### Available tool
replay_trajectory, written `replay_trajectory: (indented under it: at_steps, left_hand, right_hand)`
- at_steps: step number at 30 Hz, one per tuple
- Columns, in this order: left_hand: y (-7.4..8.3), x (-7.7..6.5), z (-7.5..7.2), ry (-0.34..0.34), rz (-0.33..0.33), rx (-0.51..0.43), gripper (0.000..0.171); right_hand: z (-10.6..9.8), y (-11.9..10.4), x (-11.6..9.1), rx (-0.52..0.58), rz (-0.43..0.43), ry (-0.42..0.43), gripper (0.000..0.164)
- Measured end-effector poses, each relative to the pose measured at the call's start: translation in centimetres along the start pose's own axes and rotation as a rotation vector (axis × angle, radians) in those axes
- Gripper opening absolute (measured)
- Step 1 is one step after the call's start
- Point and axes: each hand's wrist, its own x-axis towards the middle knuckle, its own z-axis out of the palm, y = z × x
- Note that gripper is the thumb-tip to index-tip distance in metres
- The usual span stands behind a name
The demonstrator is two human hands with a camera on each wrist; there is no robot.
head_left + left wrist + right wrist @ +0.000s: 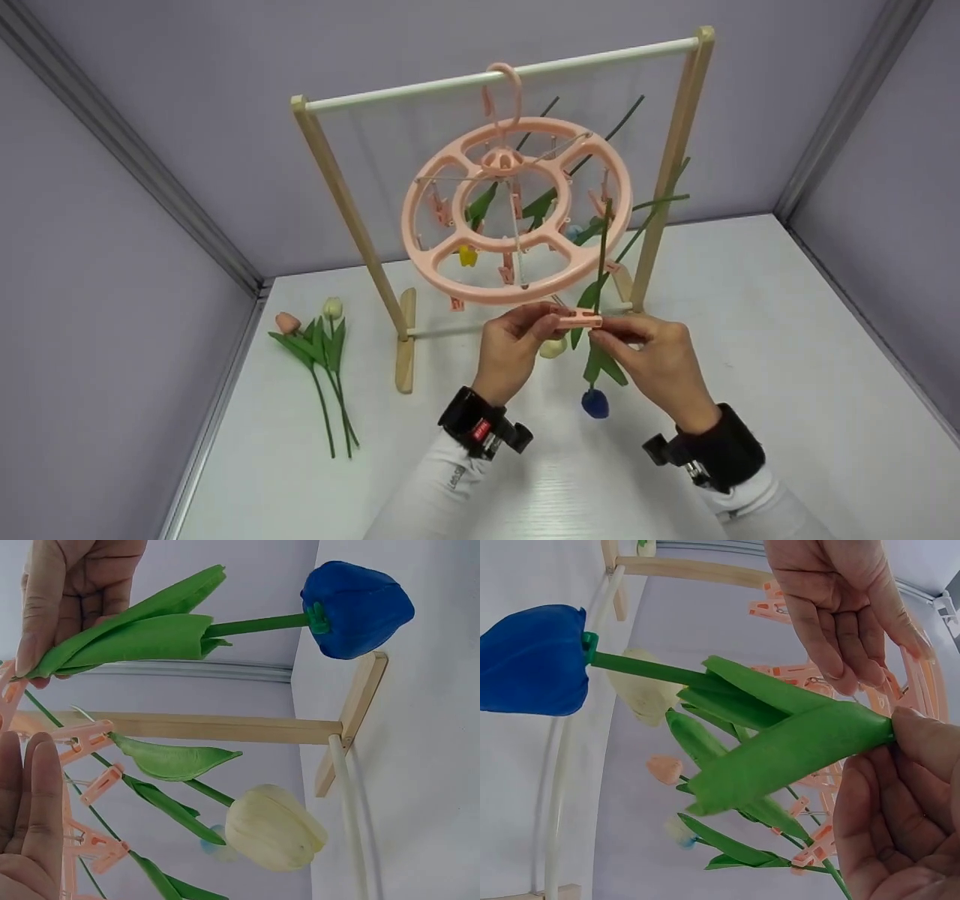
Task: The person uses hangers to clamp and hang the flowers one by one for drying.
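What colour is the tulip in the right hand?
Its bloom is deep blue, seen best in the left wrist view.

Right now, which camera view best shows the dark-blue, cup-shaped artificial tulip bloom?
The left wrist view: the dark-blue bloom appears whole and large. The right wrist view cuts it off at the picture's left edge; the head view shows it whole but small.

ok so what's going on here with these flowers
A person is working at a round pink hanger on a wooden stand. The left hand holds a pink clip while the right hand pinches the blue tulip head down at that clip; whether it has closed on the stem, I can't tell. Other tulips hang clipped nearby, and another bunch lies on the table to the left.
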Motion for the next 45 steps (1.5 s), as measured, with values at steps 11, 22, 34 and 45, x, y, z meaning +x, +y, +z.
replay_trajectory:
  at_steps: [11,22,34,45]
  left_hand:
    - [-0.1,0.7,-0.5,0.037,-0.014,0.040,0.022]
    - [0.6,1.0,-1.8,0.011,0.012,0.137,0.021]
    - [-0.5,1.3,-2.8,0.065,-0.080,0.243,0.030]
    - [-0.1,1.0,-3.2,0.075,-0.077,0.259,0.017]
  right_hand:
    - [-0.1,0.9,-0.2,-0.022,0.062,-0.059,0.021]
    - [-0.5,1.7,-1.0,-0.043,0.065,-0.049,0.017]
    - [-1.6,2.4,-2.1,-0.055,0.114,-0.059,0.019]
    - [-2.5,2.8,-3.0,-0.081,0.128,-0.055,0.020]
